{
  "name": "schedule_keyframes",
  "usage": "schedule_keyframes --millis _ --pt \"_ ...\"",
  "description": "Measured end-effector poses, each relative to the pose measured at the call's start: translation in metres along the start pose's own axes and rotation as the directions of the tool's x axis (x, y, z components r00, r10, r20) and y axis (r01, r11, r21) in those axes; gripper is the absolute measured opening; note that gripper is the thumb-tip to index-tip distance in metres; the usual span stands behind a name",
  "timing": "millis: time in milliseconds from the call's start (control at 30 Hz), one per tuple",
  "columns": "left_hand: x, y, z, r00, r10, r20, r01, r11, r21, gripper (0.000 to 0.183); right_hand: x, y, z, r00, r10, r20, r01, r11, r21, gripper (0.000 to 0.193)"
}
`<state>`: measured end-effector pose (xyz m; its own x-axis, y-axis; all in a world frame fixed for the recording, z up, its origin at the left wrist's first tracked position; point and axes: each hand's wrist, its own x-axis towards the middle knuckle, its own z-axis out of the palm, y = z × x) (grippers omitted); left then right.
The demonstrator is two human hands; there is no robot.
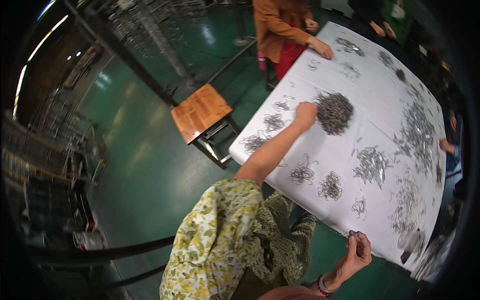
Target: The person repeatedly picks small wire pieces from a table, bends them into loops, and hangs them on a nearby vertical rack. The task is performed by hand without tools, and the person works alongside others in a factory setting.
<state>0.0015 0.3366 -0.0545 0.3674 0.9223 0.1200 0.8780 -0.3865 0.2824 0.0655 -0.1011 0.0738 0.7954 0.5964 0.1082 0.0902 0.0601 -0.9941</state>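
Note:
My left hand (306, 114) reaches across the white-covered table (300, 142), its fingers curled closed at the left edge of a round pile of small dark metal pieces (335, 113). What those fingers hold, if anything, is hidden. Near the table's front edge, my right hand (356, 254) is raised with thumb and fingertips pinched together; anything between them is too small to name. Between my hands lie small heaps of bent wire hooks (302, 173), another heap of hooks (330, 186) and a looser heap of shiny metal pieces (372, 166).
A person in an orange-brown top (280, 30) works at the table's far left corner. Another person's hand (446, 146) is at the right edge. Left of the table stands a wooden-topped stool (201, 112). Wide metal heaps (417, 132) cover the table's right side.

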Motion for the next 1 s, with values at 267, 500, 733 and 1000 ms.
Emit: schedule_keyframes --millis 267,500,733,1000 --pt "-0.019 -0.035 -0.017 0.96 -0.272 0.065 0.201 0.508 -0.838 0.021 -0.006 -0.003 0.008 0.999 -0.023 0.035 0.023 0.999 -0.023 0.018" --pt "-0.18 0.076 -0.119 0.89 0.421 0.178 0.223 -0.061 -0.973 0.02 0.002 0.005 0.016 0.998 0.06 -0.029 -0.061 0.997 -0.054 0.02" --pt "-0.261 0.116 -0.125 0.728 0.673 -0.132 -0.257 0.089 -0.962 0.014 0.004 0.009 0.016 0.999 0.003 -0.039 0.002 0.992 0.126 0.019" --pt "-0.267 0.124 -0.12 0.809 0.556 -0.192 -0.358 0.208 -0.91 0.012 0.004 0.012 0.026 0.998 -0.055 -0.038 0.06 0.99 0.125 0.023"
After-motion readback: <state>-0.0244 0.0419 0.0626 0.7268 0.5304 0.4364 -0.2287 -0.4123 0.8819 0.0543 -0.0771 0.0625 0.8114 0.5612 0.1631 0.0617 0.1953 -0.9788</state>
